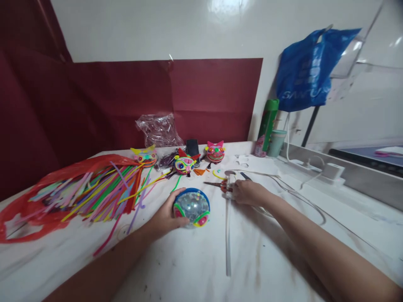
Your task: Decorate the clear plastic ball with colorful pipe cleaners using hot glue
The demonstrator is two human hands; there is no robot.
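Note:
My left hand [171,212] grips a clear round dome [191,205] with a blue rim and two red eyes ringed in green and yellow. Over to the right, my right hand [247,191] is closed around a white hot glue gun [231,184], partly hidden by the fingers. From its back a long, pale glue stick [228,243] runs toward me. Scissors [214,183] with orange handles lie against the gun's left side. Behind the dome sit three decorated animal heads: a yellow-eared one [146,156], a red-eared one [185,163] and a pink one [215,152].
Many coloured pipe cleaners [103,193] spill from a red plastic bag [47,180] on the left. A phone [192,147] and clear wrap [159,130] stand at the back. Cords [302,197] cross the right side near a power strip [304,165], a green can [270,123] and a cup [277,142].

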